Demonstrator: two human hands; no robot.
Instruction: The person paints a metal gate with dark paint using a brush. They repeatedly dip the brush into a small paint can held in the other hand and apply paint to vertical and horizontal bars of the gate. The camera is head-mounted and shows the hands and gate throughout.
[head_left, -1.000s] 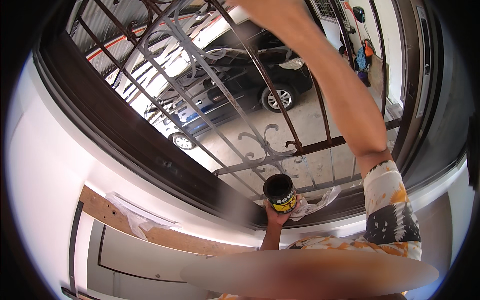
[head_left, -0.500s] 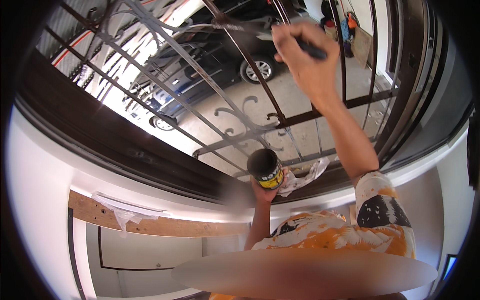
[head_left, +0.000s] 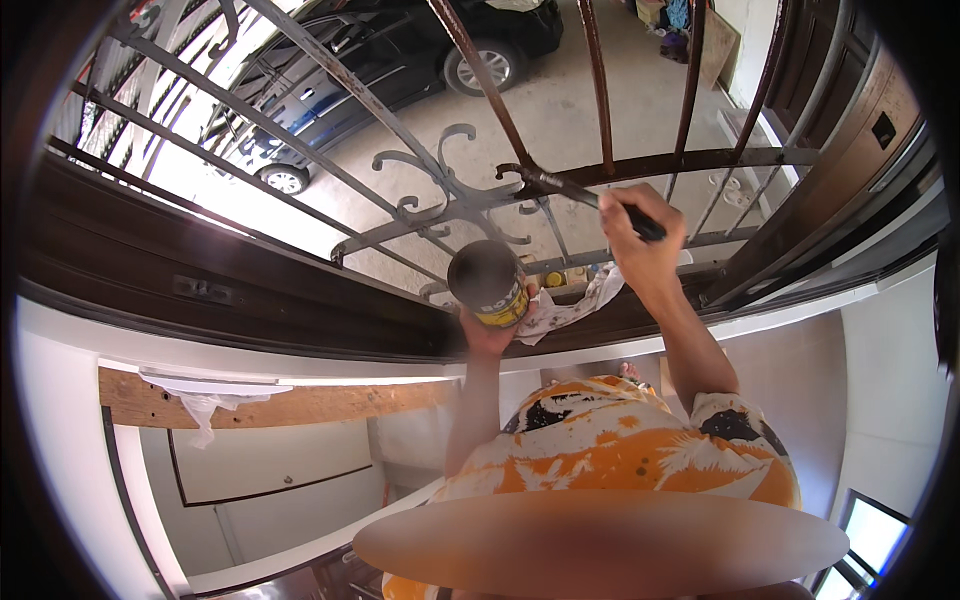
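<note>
My right hand (head_left: 648, 255) is closed around the dark handle of a paintbrush (head_left: 578, 190). The brush points left, its tip against the horizontal bar by a small scroll of the window grille (head_left: 640, 163). Glossy dark brown covers the bars on the right, while the scrolls and bars (head_left: 415, 215) on the left are grey. Lower down, my left hand (head_left: 486, 336) grips an open paint can (head_left: 503, 306) with a black and yellow label, below and left of the brush. Inside the can it looks dark; the paint level cannot be made out. A stained white rag (head_left: 575, 313) lies beside the can.
The dark window frame (head_left: 330, 325) runs along the sill, with a sliding panel edge (head_left: 830, 170) at right. Beyond the grille a dark car (head_left: 400, 85) is parked on concrete. A wooden board (head_left: 300, 408) with plastic hangs below the sill at left.
My right hand has come down with the brush from the upper bars to the horizontal bar. The view has shifted, and the can appears lower and further left.
</note>
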